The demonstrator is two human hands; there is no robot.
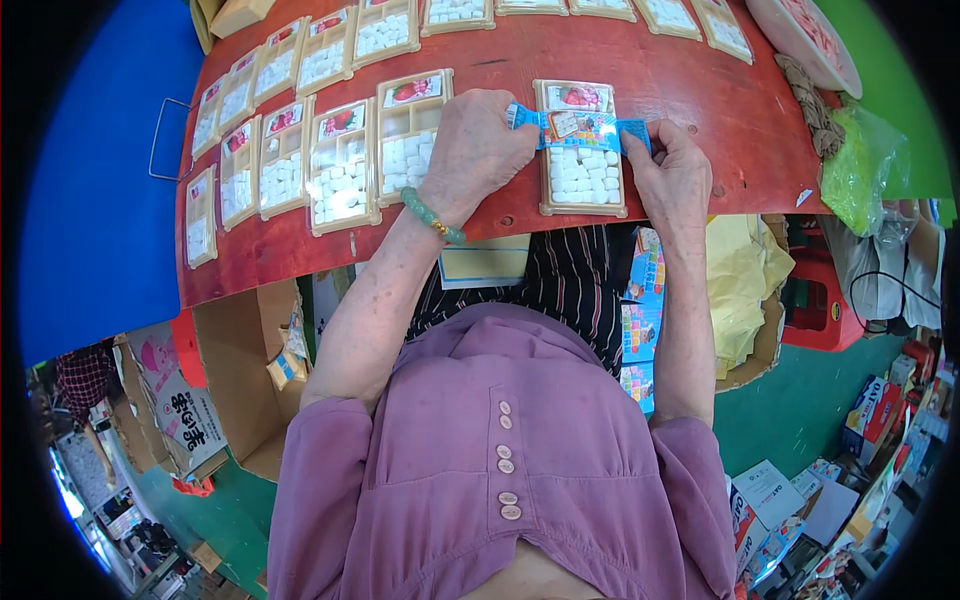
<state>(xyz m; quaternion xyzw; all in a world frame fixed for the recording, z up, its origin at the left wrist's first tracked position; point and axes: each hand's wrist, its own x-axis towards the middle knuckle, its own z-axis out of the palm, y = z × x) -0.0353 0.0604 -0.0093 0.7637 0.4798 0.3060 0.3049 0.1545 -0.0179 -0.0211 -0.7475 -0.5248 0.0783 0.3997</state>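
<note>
A blue printed paper band [588,131] lies across a beige tray [584,210] near the front edge of the red table. White pillow-shaped pieces [583,178] fill the tray's lower part, and a strawberry-picture card [574,98] shows above the band. My left hand [484,148], a green bead bracelet on its wrist, is closed on the band's left end; its fingertips are partly hidden. At the other end, my right hand [672,172] pinches the band between thumb and fingers. Just left of my left hand is another filled tray [400,122] with bare compartments near its card.
Several similar trays stand in rows on the red table [480,65], to the left and along the back. A white basin [815,40] with pinkish contents is at the far right, near a green plastic bag [850,160]. Below the table are a cardboard box [245,370] and a red stool [822,295].
</note>
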